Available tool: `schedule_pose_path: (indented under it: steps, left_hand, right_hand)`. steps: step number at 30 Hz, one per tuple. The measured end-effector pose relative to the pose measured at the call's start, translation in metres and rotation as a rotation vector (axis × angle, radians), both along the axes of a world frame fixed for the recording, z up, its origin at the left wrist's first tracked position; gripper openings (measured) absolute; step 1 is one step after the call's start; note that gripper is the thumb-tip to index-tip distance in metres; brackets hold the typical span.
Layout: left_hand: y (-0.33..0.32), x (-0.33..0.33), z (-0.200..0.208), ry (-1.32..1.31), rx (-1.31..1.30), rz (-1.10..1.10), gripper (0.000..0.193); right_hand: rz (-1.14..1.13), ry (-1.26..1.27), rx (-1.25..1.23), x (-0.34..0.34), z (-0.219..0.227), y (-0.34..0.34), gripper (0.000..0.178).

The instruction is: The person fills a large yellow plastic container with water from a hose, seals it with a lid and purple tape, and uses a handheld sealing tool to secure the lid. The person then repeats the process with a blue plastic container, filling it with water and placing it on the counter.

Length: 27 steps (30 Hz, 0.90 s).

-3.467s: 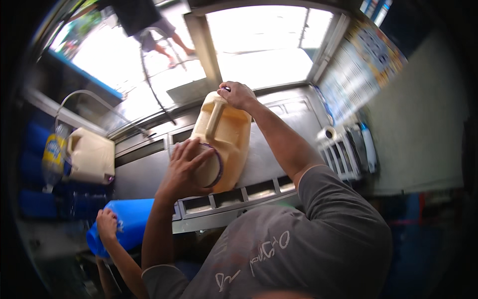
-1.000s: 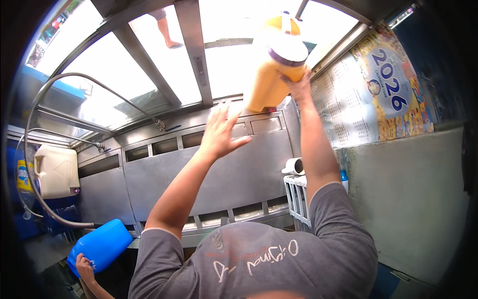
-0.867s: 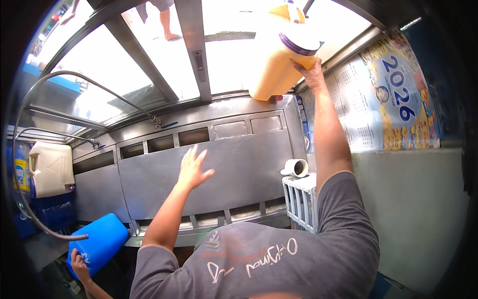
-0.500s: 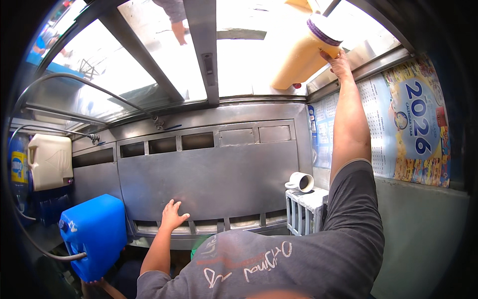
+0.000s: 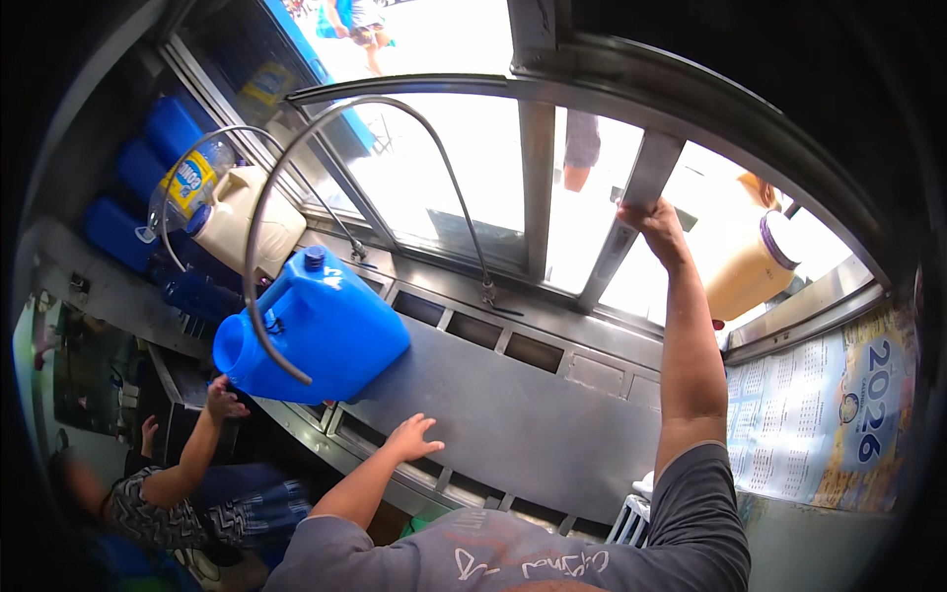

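My right arm reaches up to the sliding window, and my right hand (image 5: 659,232) is closed around the edge of its metal frame (image 5: 610,266). Beyond the opening stands a large cream plastic container (image 5: 742,268) with a purple-rimmed white lid, apart from my hand. Over the near part of the steel counter (image 5: 523,424), my left hand (image 5: 412,437) is open and holds nothing. To its left a blue jerrycan (image 5: 345,340) rests on the counter's left part. A co-worker's hand (image 5: 225,400) is at its lower left side.
A curved metal-grey hose (image 5: 258,237) hangs in front of the jerrycan. Behind it are a cream jug (image 5: 252,222) and a clear bottle with a yellow label (image 5: 187,192). Slots line the counter's far edge. A calendar (image 5: 789,414) covers the right wall. A co-worker (image 5: 187,493) stands at lower left.
My right hand has let go of the cream container and taken the window frame; the opening is narrower. The blue jerrycan has come up onto the counter. The view has turned left.
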<state>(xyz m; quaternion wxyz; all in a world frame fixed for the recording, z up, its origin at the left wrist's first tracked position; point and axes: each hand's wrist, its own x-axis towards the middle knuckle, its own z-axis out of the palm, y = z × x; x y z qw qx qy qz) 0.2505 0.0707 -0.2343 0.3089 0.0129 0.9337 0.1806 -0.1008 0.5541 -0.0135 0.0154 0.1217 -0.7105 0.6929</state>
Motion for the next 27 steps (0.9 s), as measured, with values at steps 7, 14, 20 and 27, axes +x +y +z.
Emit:
schedule_pose_path:
  steps: [7,14,20,27]
  left_hand:
    - [-0.115,0.068,0.024,0.274,0.229,0.503,0.084]
    - [-0.282,0.043,0.128,1.178,0.604,1.239,0.087]
    - [-0.274,-0.028,0.180,1.111,1.014,1.049,0.094]
    - [-0.165,0.041,0.186,0.926,0.428,0.681,0.129]
  right_hand:
    - [-0.078,0.054,0.087,0.030,0.009,0.050,0.022]
    - [-0.633,0.150,-0.062,0.071,-0.034,0.145,0.055]
    - [-0.932,0.106,0.412,0.170,-0.146,0.078,0.051]
    - [-0.196,-0.198,0.180,0.222,-0.200,-0.171,0.050]
